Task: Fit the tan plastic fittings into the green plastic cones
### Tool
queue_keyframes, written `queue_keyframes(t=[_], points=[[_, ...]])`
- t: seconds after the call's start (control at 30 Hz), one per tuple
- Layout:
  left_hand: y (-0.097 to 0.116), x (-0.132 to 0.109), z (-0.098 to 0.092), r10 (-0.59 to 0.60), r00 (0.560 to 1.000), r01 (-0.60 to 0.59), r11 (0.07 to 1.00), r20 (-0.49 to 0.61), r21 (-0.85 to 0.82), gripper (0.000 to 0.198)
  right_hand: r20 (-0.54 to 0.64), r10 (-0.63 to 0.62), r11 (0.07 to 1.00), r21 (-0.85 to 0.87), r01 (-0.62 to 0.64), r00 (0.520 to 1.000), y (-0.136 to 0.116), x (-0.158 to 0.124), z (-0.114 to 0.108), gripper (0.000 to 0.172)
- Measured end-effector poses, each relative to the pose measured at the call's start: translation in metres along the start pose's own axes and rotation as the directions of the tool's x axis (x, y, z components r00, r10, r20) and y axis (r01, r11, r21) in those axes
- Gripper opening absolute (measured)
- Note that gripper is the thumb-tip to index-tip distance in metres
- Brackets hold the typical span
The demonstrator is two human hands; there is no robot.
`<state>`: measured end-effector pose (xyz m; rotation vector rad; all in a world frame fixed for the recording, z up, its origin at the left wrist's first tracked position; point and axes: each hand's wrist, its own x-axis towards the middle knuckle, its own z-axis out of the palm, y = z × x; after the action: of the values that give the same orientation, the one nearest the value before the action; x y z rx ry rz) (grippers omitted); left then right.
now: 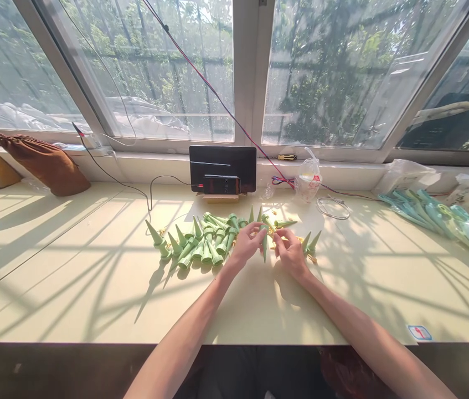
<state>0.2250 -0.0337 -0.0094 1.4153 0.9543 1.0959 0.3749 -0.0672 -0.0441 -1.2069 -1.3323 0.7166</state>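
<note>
My left hand (247, 243) pinches a green plastic spike (264, 246), its pointed end turned down. Close beside it, my right hand (290, 252) has thumb and fingertips pressed together; whatever is between them is too small to make out. To the left of my hands lies a pile of similar green spikes (207, 244), some lying down and others standing point up. Two more spikes (312, 244) stand just right of my right hand. Small yellow pieces (273, 211) are scattered behind and around my hands, partly hidden by them.
A tablet (222, 160) with a phone (221, 185) in front leans by the window. Rightward are a plastic-wrapped cup (309, 180), a coiled cable (333, 208) and bagged teal pieces (437, 219). A brown pouch (47, 163) lies at left. The table (93, 310) ends before me.
</note>
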Motion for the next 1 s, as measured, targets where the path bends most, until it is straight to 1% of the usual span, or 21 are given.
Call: queue_keyframes(t=[0.1,0.3,0.63,0.83,1.0], points=[[-0.0011,0.0003,-0.0002,0.001,1.000,-0.001,1.000,-0.014,-0.017,0.036,0.014,-0.002,1.000,0.009,0.002,1.000,0.0008,-0.0001,-0.0002,0.032],[-0.0005,-0.0008,-0.0005,-0.013,1.000,0.013,1.000,-0.009,0.009,0.039,0.036,-0.011,1.000,-0.010,0.011,0.999,-0.0009,-0.0002,-0.0021,0.033],[-0.0029,-0.0010,0.0002,0.020,1.000,-0.021,0.999,0.018,0.049,0.035,0.062,-0.004,0.998,-0.056,0.007,0.998,-0.0059,-0.0005,-0.0056,0.032],[-0.0019,-0.0021,0.0018,0.059,0.997,-0.062,0.996,0.041,0.066,0.034,0.054,-0.014,0.995,-0.094,0.019,0.998,-0.0047,-0.0004,-0.0058,0.035],[-0.0018,-0.0041,0.0030,0.095,0.993,-0.104,0.985,0.072,0.141,0.035,0.025,-0.020,0.988,-0.154,0.024,0.999,-0.0002,0.0004,-0.0059,0.040]])
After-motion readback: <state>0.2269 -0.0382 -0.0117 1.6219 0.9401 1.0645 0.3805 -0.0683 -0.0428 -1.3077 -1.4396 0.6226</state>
